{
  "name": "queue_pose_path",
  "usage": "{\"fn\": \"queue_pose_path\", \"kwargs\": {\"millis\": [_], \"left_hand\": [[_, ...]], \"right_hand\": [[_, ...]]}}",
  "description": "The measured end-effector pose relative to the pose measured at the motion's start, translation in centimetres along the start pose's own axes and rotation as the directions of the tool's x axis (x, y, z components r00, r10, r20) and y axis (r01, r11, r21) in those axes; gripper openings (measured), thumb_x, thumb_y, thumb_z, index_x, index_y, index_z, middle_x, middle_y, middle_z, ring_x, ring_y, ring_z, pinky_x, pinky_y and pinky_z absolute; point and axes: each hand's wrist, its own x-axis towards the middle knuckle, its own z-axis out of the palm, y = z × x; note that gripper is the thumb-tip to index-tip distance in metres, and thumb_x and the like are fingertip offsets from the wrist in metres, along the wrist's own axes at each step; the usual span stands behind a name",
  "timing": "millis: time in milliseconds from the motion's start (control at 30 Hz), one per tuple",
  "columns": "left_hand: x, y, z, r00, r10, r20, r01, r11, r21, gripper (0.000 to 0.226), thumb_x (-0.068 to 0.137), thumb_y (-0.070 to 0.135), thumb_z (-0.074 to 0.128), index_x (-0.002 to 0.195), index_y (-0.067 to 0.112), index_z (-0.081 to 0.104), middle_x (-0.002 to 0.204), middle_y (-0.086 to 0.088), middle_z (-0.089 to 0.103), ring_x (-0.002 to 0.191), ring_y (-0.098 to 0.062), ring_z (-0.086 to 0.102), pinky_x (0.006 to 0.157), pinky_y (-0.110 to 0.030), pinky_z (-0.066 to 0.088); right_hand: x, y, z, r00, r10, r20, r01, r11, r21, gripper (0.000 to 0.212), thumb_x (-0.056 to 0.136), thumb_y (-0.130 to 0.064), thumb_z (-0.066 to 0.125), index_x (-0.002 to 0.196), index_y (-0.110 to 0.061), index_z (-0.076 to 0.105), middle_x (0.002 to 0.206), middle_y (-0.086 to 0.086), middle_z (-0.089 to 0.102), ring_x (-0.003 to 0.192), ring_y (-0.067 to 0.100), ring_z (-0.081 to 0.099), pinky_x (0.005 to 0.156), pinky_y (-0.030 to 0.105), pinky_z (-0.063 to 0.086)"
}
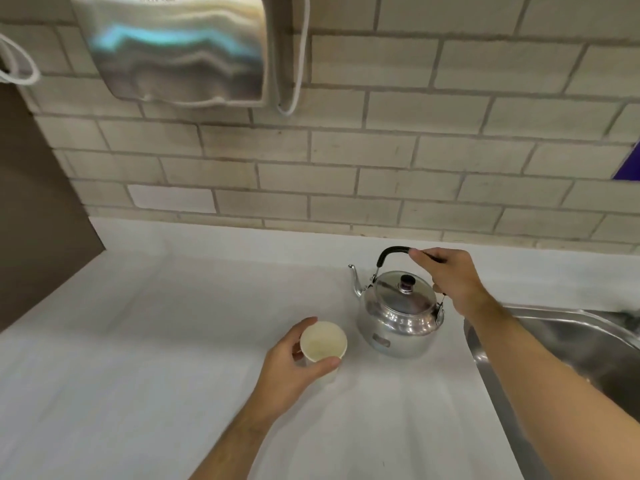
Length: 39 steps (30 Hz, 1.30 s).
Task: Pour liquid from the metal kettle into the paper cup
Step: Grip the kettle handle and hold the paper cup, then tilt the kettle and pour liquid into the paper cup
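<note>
The left hand (pixel 294 355) is wrapping around the paper cup (pixel 323 342), thumb and fingers closed on its wall, the cup standing upright on the white counter (pixel 156 341). Just to its right, the right hand (pixel 446 275) is closing on the black handle (pixel 391 252) of the metal kettle (pixel 398 317), which is sitting flat, its spout (pixel 355 282) pointing away from that hand. The pour is not yet starting; next comes lifting the kettle and tipping the spout over the cup's mouth, which looks empty.
</note>
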Motion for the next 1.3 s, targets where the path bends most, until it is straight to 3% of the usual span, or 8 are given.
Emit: {"fn": "queue_pose_path", "kwargs": {"millis": [100,233,333,533,733,933,1067,1300], "left_hand": [[-0.2,-0.2,0.1,1.000,-0.001,0.009,0.001,1.000,-0.017,0.083,0.053,0.037,0.093,0.128,0.040,0.058,0.114,0.014,0.072,0.105,-0.004,0.067,0.089,-0.024,0.054],[-0.2,-0.5,0.2,1.000,-0.003,0.008,0.003,1.000,-0.008,0.083,0.055,0.026,0.094,0.128,0.038,0.056,0.114,0.016,0.070,0.104,0.001,0.065,0.084,-0.016,0.054],[0.0,-0.7,0.2,1.000,0.004,-0.010,-0.004,1.000,-0.002,0.073,0.057,0.019,0.093,0.121,0.032,0.060,0.113,0.011,0.071,0.105,-0.006,0.066,0.084,-0.022,0.055],[0.0,-0.4,0.4,1.000,0.013,-0.015,-0.013,1.000,-0.015,0.064,0.060,0.016,0.092,0.114,0.032,0.062,0.110,0.012,0.071,0.101,-0.002,0.066,0.080,-0.021,0.056],[-0.1,-0.2,0.3,1.000,0.019,-0.007,-0.019,1.000,-0.013,0.061,0.061,0.016,0.092,0.111,0.035,0.062,0.108,0.016,0.070,0.098,0.006,0.063,0.077,-0.016,0.054],[-0.1,-0.2,0.5,0.999,0.034,-0.002,-0.034,0.999,-0.016,0.063,0.058,0.019,0.093,0.113,0.033,0.064,0.108,0.015,0.071,0.101,0.000,0.065,0.083,-0.022,0.055],[-0.2,-0.2,0.7,0.999,0.038,0.004,-0.038,0.999,-0.020,0.062,0.057,0.018,0.093,0.109,0.036,0.064,0.102,0.023,0.071,0.098,0.004,0.064,0.077,-0.015,0.054],[-0.4,0.1,0.9,0.999,0.037,0.012,-0.037,0.999,-0.006,0.066,0.055,0.021,0.094,0.112,0.034,0.063,0.108,0.016,0.070,0.098,0.007,0.063,0.077,-0.015,0.053]], "right_hand": [[-1.4,-0.6,0.2,0.997,-0.074,0.016,0.072,0.992,0.100,0.009,0.085,-0.016,0.087,0.079,-0.020,0.081,0.056,-0.020,0.075,0.045,-0.007,0.062,0.043,0.005,0.042],[-3.4,-1.5,-0.1,0.994,-0.109,-0.020,0.110,0.977,0.185,0.011,0.080,-0.009,0.090,0.077,-0.019,0.084,0.067,-0.009,0.082,0.061,0.003,0.073,0.058,0.015,0.056],[-4.6,-3.3,-1.1,0.988,-0.154,0.017,0.148,0.969,0.196,0.016,0.078,-0.009,0.091,0.073,-0.023,0.086,0.066,-0.010,0.081,0.055,0.000,0.071,0.051,0.011,0.052],[-6.7,-6.3,-2.4,0.970,-0.192,0.149,0.182,0.980,0.078,0.018,0.070,-0.013,0.095,0.067,-0.029,0.087,0.059,-0.015,0.078,0.043,-0.006,0.062,0.043,0.003,0.041],[-8.7,-7.5,-2.7,0.950,-0.150,0.273,0.173,0.983,-0.061,0.019,0.062,-0.028,0.097,0.078,-0.022,0.089,0.077,0.002,0.085,0.068,0.007,0.077,0.064,0.014,0.057],[-9.7,-8.8,-2.1,0.944,-0.106,0.313,0.172,0.967,-0.189,0.013,0.064,-0.030,0.096,0.074,-0.028,0.088,0.073,-0.004,0.084,0.066,0.001,0.073,0.065,0.016,0.054],[-10.1,-9.5,-1.8,0.938,-0.093,0.334,0.180,0.954,-0.239,0.015,0.063,-0.034,0.096,0.076,-0.029,0.089,0.073,-0.007,0.084,0.067,-0.001,0.074,0.066,0.015,0.051],[-10.6,-10.3,-1.9,0.928,-0.082,0.363,0.199,0.934,-0.297,0.013,0.062,-0.035,0.095,0.073,-0.036,0.087,0.072,-0.012,0.083,0.067,-0.006,0.074,0.067,0.015,0.050]]}}
